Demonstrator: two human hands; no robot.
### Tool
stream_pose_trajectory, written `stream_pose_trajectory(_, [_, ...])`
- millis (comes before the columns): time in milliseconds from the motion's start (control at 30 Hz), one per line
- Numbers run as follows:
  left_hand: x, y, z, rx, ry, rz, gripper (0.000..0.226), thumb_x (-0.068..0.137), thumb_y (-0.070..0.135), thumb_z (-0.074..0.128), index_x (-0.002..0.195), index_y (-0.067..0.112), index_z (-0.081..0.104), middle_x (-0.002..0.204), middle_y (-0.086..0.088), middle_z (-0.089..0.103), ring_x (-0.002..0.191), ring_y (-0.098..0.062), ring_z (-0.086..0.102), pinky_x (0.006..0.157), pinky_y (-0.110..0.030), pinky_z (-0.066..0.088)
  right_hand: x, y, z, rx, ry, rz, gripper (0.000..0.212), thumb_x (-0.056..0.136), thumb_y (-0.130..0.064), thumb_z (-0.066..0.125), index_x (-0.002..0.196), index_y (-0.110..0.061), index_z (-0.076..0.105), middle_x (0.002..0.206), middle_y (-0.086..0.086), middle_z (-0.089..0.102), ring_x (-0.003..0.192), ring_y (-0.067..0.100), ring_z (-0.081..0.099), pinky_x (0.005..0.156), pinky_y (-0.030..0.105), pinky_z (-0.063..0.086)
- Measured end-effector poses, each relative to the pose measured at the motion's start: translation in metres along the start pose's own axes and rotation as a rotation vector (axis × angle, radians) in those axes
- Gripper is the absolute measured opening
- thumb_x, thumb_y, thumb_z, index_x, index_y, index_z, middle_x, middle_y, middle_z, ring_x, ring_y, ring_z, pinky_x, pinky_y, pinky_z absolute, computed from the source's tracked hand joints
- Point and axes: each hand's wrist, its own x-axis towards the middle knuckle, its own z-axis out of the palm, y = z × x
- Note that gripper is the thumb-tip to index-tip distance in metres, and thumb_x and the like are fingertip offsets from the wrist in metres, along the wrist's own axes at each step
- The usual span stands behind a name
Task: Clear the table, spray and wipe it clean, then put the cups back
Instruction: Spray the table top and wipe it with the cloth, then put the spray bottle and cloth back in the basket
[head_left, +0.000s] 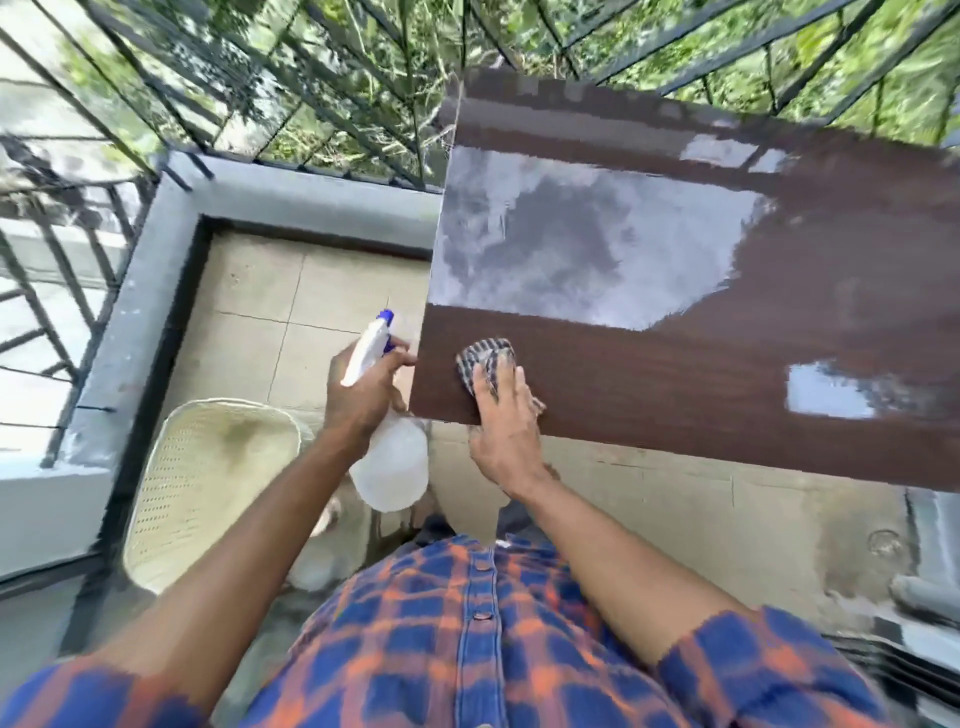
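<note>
A dark brown wooden table (701, 374) fills the right half of the view, its top shiny with sky reflections. My right hand (506, 431) presses flat on a checked cloth (483, 361) at the table's near left corner. Just left of the table edge, my left hand (366, 389) grips the neck of a white spray bottle (387, 457) with a blue nozzle tip, holding it off the table. No cups are in view.
A cream perforated plastic chair (208, 483) stands on the tiled balcony floor at lower left. A grey ledge (311, 187) with black metal railings (291, 104) runs along the left and far sides, with greenery beyond.
</note>
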Motion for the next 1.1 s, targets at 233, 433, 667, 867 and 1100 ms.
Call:
stream_pose_trajectory(233, [0.000, -0.027, -0.089, -0.192, 0.243, -0.087, 0.013, 0.068, 0.032, 0.070, 0.079, 0.025, 0.068, 0.098, -0.011, 0.071, 0.037, -0.019, 0.046, 0.048, -0.024, 0.041, 0.027, -0.078, 0.015, 0.017, -0.216, -0.394, 0.068, 0.082, 0.005, 0.054, 0.146, -0.018, 0.051, 0.158, 0.010, 0.038, 0.147, 0.034, 0.031, 0.113, 0.043, 0.038])
stream_pose_trajectory(433, [0.003, -0.057, -0.150, -0.408, 0.512, -0.188, 0.037, 0.058, 0.033, 0.075, 0.090, 0.016, 0.070, 0.094, -0.013, 0.070, 0.039, -0.018, 0.047, 0.052, -0.031, 0.041, 0.050, -0.135, 0.024, 0.324, -0.336, -0.085, 0.042, 0.078, -0.010, 0.054, 0.112, -0.026, 0.074, 0.101, -0.002, 0.075, 0.098, 0.029, 0.069, 0.084, 0.038, 0.056])
stream_pose_trajectory(667, [0.006, -0.094, -0.205, -0.355, 0.865, -0.107, 0.010, 0.081, 0.022, 0.070, 0.090, 0.025, 0.066, 0.085, 0.014, 0.068, 0.054, -0.022, 0.057, 0.058, -0.028, 0.048, 0.079, -0.191, 0.045, 0.566, -0.509, 0.116, 0.032, 0.069, -0.015, 0.062, 0.096, -0.020, 0.077, 0.089, 0.000, 0.076, 0.086, 0.024, 0.071, 0.076, 0.039, 0.058])
stream_pose_trajectory(867, [0.004, -0.148, -0.232, -0.004, 0.954, 0.043, 0.034, 0.087, 0.022, 0.077, 0.112, 0.017, 0.054, 0.087, 0.023, 0.062, 0.066, 0.006, 0.057, 0.066, -0.011, 0.042, 0.095, -0.265, 0.090, 0.396, -0.734, -0.081, 0.027, 0.074, -0.011, 0.062, 0.093, -0.025, 0.075, 0.080, -0.005, 0.072, 0.072, 0.019, 0.068, 0.055, 0.025, 0.052])
stream_pose_trajectory(1100, [0.022, -0.211, -0.244, 0.043, 0.908, -0.130, 0.059, 0.082, 0.015, 0.081, 0.128, 0.006, 0.046, 0.109, -0.023, 0.062, 0.089, -0.035, 0.066, 0.084, -0.050, 0.053, 0.119, -0.303, 0.175, -0.209, -0.762, -0.564, 0.038, 0.090, -0.011, 0.060, 0.124, -0.023, 0.069, 0.115, 0.006, 0.072, 0.105, 0.029, 0.065, 0.081, 0.028, 0.047])
